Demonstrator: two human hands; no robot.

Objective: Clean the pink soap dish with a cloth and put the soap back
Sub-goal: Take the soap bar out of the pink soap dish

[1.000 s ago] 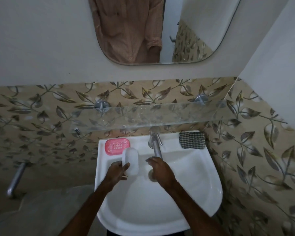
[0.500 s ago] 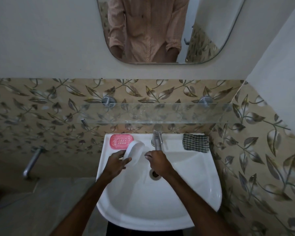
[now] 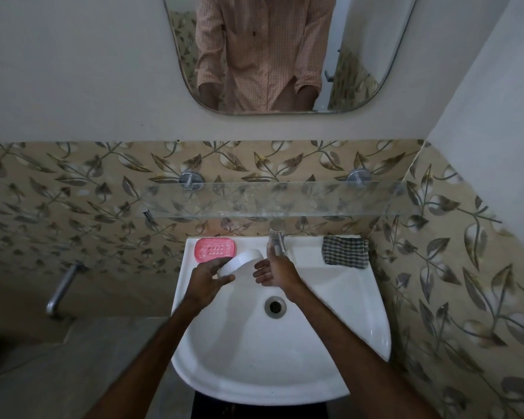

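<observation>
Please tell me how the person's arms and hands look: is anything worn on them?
The left forearm and right forearm are bare. The left hand and right hand carry no gloves, and I see no ring, watch or bracelet. The mirror shows a peach checked shirt with its sleeves rolled up.

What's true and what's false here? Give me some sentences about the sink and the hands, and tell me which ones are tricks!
1. The left hand holds the white soap. True.
2. The soap sits in the pink soap dish. False: the dish is empty and the soap is in the hand.
3. The checked cloth lies on the sink rim, at the back right. True.
4. The right hand grips the cloth. False: it is open and holds nothing, just below the tap.
</observation>
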